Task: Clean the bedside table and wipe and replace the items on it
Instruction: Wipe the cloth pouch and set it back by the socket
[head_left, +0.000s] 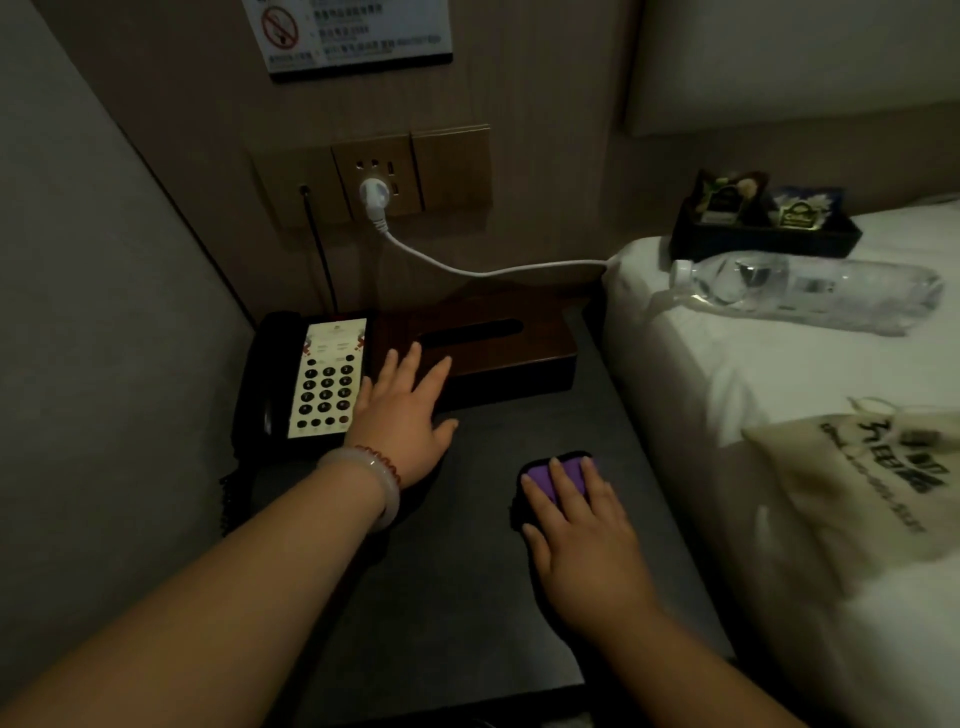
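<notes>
Dim light falls on our dark bench (441, 597), set between a padded wall and the bed (727, 395). On its front right part lies the purple cloth (563, 475), pressed under our right hand (587, 540), fingers straight and flat over it rather than curled round it. We judge the cloth soft, light and limp; it should slide well under a flat palm and bunch if pinched by one edge.

Our left hand (400, 415) is spread, fingers straight, its tips resting on the near left corner of the wooden tissue box (498, 348) at the back of the bench. That box looks stiff, smooth and probably light; we would take it across its width from above. Just beside it stands the telephone (311, 384); it is corded, so we would lift it by the base with little slack.

On the bed a water bottle (805, 286) lies on its side, likely to roll, its thin wall yielding; behind it sits a tray of sachets (763, 228).
</notes>
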